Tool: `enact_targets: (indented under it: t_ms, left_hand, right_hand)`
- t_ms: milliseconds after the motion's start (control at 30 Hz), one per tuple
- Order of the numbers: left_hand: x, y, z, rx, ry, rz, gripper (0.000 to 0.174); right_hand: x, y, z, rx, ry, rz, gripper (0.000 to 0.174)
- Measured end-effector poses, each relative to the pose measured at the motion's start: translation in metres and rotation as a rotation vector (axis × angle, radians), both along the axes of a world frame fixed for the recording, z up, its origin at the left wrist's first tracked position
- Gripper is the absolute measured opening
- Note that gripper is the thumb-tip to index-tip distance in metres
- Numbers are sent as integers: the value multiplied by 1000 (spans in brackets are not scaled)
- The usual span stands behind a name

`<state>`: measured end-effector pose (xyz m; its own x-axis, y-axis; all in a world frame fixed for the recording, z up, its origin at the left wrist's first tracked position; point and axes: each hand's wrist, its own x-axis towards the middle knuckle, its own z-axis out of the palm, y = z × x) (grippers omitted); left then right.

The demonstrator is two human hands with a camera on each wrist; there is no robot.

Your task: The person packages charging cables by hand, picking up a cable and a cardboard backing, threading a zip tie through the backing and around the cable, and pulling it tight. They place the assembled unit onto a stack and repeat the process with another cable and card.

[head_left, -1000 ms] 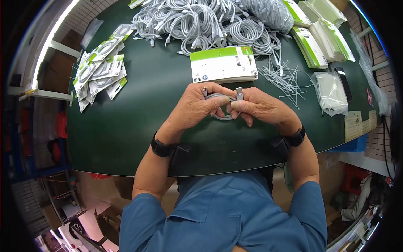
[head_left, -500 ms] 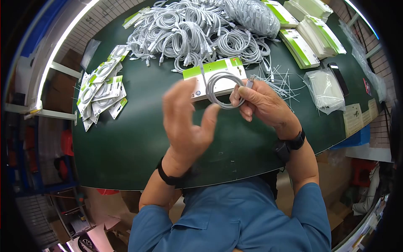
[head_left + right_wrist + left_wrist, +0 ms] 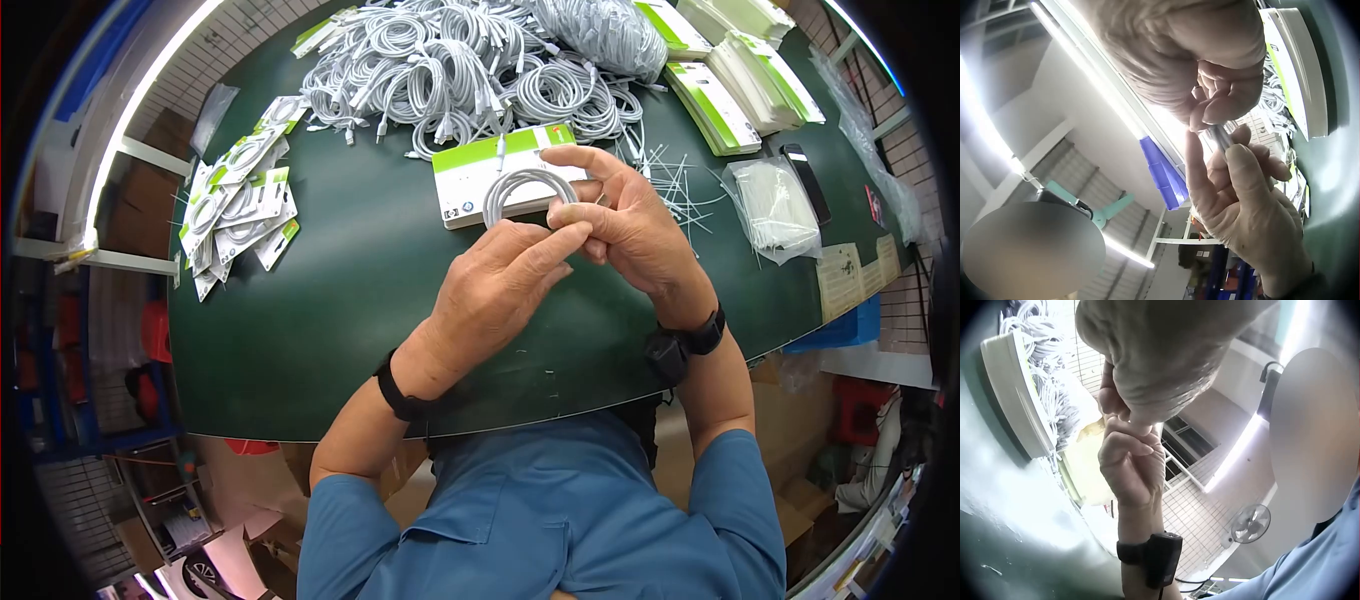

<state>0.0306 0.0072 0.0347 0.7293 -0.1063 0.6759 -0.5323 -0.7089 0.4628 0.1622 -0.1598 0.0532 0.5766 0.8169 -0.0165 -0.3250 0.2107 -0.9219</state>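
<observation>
A grey charging cable (image 3: 528, 178), wound into a round coil, is held up between both hands. One end of it with a light plug (image 3: 501, 150) stands up against the white and green card stack (image 3: 455, 190). My right hand (image 3: 640, 225) pinches the coil's right side between thumb and fingers, index finger raised. From the left, my left hand (image 3: 500, 280) grips the lower part of the coil, its fingertips meeting the right thumb. In the right wrist view the cable (image 3: 1221, 136) shows between the left thumb and fingers. The lower coil is hidden behind the left hand.
A big heap of coiled cables (image 3: 430, 70) lies at the back. Packed cable cards (image 3: 240, 200) are piled at left. Loose ties (image 3: 675, 185), a bag of ties (image 3: 775, 210), a black phone (image 3: 808, 185) and more card stacks (image 3: 715, 110) lie at right.
The left hand let go of the coil and swung away, blurred, then came back onto the coil's lower part. The right hand kept its hold and its index finger has lifted.
</observation>
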Motion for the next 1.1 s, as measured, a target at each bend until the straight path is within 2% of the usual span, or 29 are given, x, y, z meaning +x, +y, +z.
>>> enact_targets:
  t_ms: [100, 333, 433, 533, 667, 700, 800, 900, 1100]
  left_hand:
    - [1, 4, -2, -79, -59, 2, 43]
    - [-4, 22, 6, -144, -18, -11, 23]
    - [-5, 25, 16, -161, 1, -11, 19]
    - [-6, 28, 25, -109, 24, -40, 19]
    - [-4, 26, 37, -15, 46, -131, 24]
    - [-3, 26, 38, 7, 35, -151, 25]
    - [-4, 32, 42, 117, 88, -199, 29]
    - [-6, 30, 39, 143, 84, -207, 27]
    - [-3, 31, 36, 131, 68, -279, 29]
  right_hand:
    - [-1, 1, -2, 24, 46, 36, 57]
    - [-4, -5, 5, -69, -104, 105, 58]
    - [-3, -10, 6, -73, -489, 13, 59]
    - [-10, -13, 26, -135, -1042, -113, 61]
    - [-15, -3, 31, -41, -1241, -70, 51]
    - [-18, -3, 37, -92, -1138, -19, 40]
    - [-8, -11, 39, -222, -1182, 102, 38]
    - [-4, -15, 33, -222, -1151, 142, 35]
    - [-1, -23, 39, -207, -936, 225, 31]
